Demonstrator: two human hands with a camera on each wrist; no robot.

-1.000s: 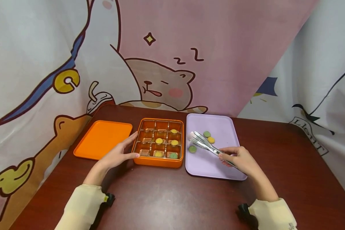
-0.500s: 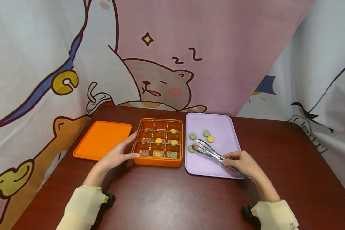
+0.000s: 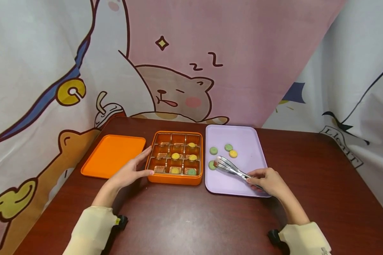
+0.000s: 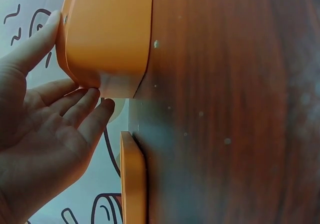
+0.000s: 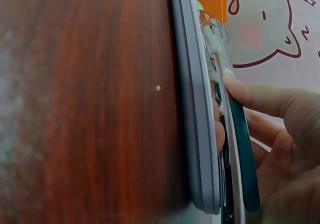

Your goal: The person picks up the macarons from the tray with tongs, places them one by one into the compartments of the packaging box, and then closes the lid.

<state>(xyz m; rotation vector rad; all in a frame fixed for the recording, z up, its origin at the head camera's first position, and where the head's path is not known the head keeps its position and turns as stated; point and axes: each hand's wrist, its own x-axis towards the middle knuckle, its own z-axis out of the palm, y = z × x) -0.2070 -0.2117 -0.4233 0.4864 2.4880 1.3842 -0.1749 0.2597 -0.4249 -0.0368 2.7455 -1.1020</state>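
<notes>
We grip the tongs (image 3: 231,168) in our right hand (image 3: 269,181), tips at a green cookie (image 3: 212,165) on the tray (image 3: 252,141), at 3 o'clock from the box (image 3: 175,180). Five cells filled, four cookies left. Our left hand (image 3: 129,171) rests flat-fingered against the box.

Your head view is bright, evenly lit, sharp; soft shadows under both forearms, slight bowing at the edges. Both wrist views blur up close, with pale glare on the bench (image 4: 225,109).

Bare dark wooden counter (image 3: 194,219) spans the lower frame; the flat orange lid (image 3: 113,155), compartmented orange box (image 3: 175,157) and lilac tray (image 3: 239,177) crowd mid-frame.
</notes>
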